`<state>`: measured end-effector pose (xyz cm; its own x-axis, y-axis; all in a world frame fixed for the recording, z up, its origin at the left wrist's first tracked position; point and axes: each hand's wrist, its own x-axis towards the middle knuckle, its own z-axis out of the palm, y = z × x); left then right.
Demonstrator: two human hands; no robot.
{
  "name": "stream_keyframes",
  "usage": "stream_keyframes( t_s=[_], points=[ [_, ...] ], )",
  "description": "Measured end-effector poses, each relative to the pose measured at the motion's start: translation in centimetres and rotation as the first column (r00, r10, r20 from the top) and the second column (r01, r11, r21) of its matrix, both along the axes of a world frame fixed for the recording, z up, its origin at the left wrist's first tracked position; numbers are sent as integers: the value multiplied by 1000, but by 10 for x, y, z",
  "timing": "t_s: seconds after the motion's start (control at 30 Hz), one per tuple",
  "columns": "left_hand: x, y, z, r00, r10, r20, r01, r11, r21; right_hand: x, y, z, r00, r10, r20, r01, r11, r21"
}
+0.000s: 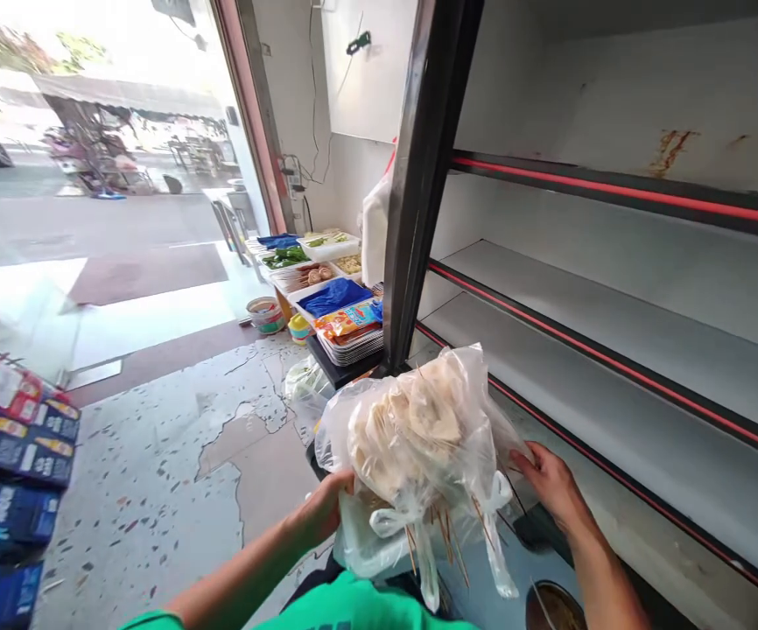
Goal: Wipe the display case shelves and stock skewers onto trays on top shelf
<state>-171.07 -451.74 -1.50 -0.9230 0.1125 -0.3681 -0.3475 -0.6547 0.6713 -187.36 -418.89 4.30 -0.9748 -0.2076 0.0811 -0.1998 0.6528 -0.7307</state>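
In front of me is a clear plastic bag with pale, flat, round food pieces on thin wooden skewers. Several skewer ends poke out at its lower side, beside knotted bag handles. My left hand grips the bag's left side, its fingers partly hidden behind the plastic. On the right, my right hand pinches a stretched edge of the plastic between thumb and fingers. What lies under the bag is mostly hidden.
A shelf unit with red-trimmed edges rises on the right, its dark post just ahead. Trays of skewered food stand beyond it. Stacked boxes line the left. A round pot sits low at right.
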Motion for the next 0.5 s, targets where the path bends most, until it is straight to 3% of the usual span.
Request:
stream_keyframes(
  t_s=[0.2, 0.33, 0.5],
  points=[
    [27, -64, -12, 994, 94, 47, -92, 995, -40, 9, -76, -22, 998, 69, -12, -68, 996, 63],
    [39, -129, -25, 988, 118, 96, -114, 992, -46, 11, -150, -31, 996, 82, -47, -79, 994, 76],
    [57, -215, -44, 976, 185, 117, -178, 982, -69, 27, -237, -50, 993, 115, 12, -115, 993, -7]
  ],
)
